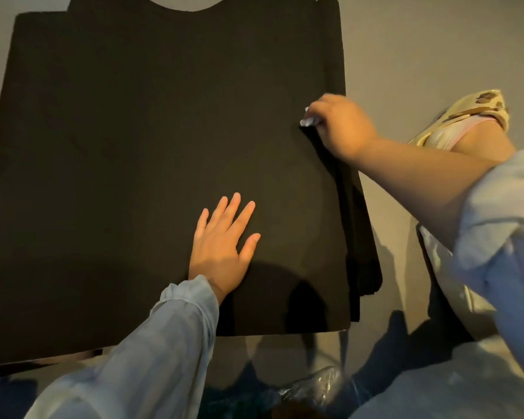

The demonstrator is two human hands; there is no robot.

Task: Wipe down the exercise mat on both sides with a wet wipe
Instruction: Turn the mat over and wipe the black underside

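Black exercise mat (133, 161) fills the left and centre of the frame, folded in layers on the pale floor (436, 55). Your left hand (221, 246) lies flat on it, lower centre, fingers straight, holding nothing. Your right hand (339, 125), at the mat's right edge, has its grip curled on a white wet wipe (309, 119), pressing it to the top layer. Progress: wiping looks underway on this face; no way to tell how much is done, and the underside looks still to do. Right edge shows stacked layers stepping out. Bare floor upper right gives room; a foot in a patterned slipper (478, 110) sits close by.
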